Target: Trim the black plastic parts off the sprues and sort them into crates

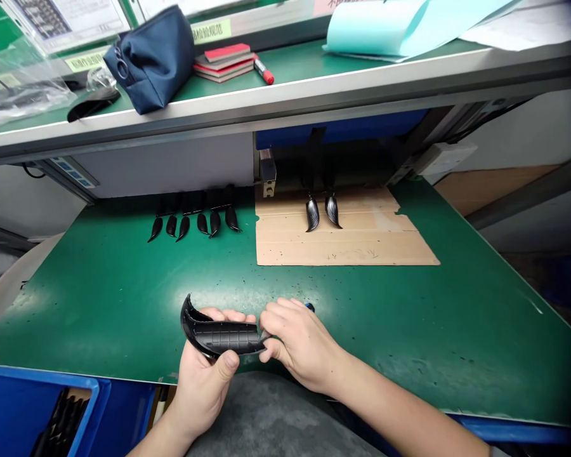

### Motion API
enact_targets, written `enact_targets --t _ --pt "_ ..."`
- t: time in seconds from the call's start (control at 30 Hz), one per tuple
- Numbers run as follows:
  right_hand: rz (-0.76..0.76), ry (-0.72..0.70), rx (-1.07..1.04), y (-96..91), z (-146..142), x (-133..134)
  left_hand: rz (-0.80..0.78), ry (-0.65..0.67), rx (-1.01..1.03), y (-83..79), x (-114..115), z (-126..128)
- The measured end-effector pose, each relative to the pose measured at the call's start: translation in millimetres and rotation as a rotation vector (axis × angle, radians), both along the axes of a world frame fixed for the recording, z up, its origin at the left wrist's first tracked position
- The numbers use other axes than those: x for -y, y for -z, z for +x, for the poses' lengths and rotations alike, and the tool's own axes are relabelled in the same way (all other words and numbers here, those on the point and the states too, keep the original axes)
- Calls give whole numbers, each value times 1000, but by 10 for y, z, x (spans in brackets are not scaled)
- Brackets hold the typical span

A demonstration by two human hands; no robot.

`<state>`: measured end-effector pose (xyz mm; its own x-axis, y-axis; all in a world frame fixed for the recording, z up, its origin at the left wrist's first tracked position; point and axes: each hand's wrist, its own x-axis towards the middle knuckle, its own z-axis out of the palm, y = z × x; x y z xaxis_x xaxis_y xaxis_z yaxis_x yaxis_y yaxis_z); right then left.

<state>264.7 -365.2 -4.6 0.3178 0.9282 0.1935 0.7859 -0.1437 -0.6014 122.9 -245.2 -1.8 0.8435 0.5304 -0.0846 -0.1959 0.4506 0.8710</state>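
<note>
My left hand (202, 384) is wrapped round a black curved plastic shell (226, 336), its hollow, ribbed inside turned up and its hooked end to the left. At the shell's right end, my right hand (297, 343) is closed round a slim trimming knife (309, 307). Only its dark and blue rear end and a bit of thin metal at the shell's edge show; the fingers cover the rest. Both hands are just over the near edge of the green table (137, 298), above my lap.
Several black leaf-shaped parts (202, 223) lie at the back left. Two shiny ones (332, 211) rest on a cardboard sheet (352, 244). Overhead, a shelf (290, 95) holds a blue pouch (157, 60), red pads (223, 62) and a marker (264, 70). Blue bins (95, 406) stand lower left.
</note>
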Motion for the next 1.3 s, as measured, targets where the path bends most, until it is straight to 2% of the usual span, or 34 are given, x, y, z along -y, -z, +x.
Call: enact_targets --t 0.13,0.27,0.4,0.5,0.63,0.67,0.73,0.83,0.9,0.97,1.3 --pt "85 131 -105 -44 -130 -41 -111 -43 4 -40 12 13" --pt "119 181 -132 -56 -257 -101 -185 -36 37 -26 -11 -7" --pt "138 191 -160 -26 -319 -150 -191 -13 86 -19 -36 -23" --pt "165 146 -239 -3 -296 -158 -177 -7 94 -32 -44 -29" --pt "166 -83 -526 32 -234 -116 -152 -8 87 -42 -48 -15" --pt "169 -101 -604 43 -235 -104 -149 -22 78 -41 -49 -7" --pt "242 -39 -665 65 -274 -94 -151 -77 51 -33 -48 7" --pt "404 75 -430 83 -390 -125 -178 -152 -9 -9 -40 19" --pt "408 76 -218 85 -457 -162 -209 -140 -33 9 -30 22" --pt "372 64 -121 87 -476 -184 -235 -107 -30 18 -24 29" --pt "312 44 -116 51 -229 -61 -291 -171 -42 -39 -56 67"
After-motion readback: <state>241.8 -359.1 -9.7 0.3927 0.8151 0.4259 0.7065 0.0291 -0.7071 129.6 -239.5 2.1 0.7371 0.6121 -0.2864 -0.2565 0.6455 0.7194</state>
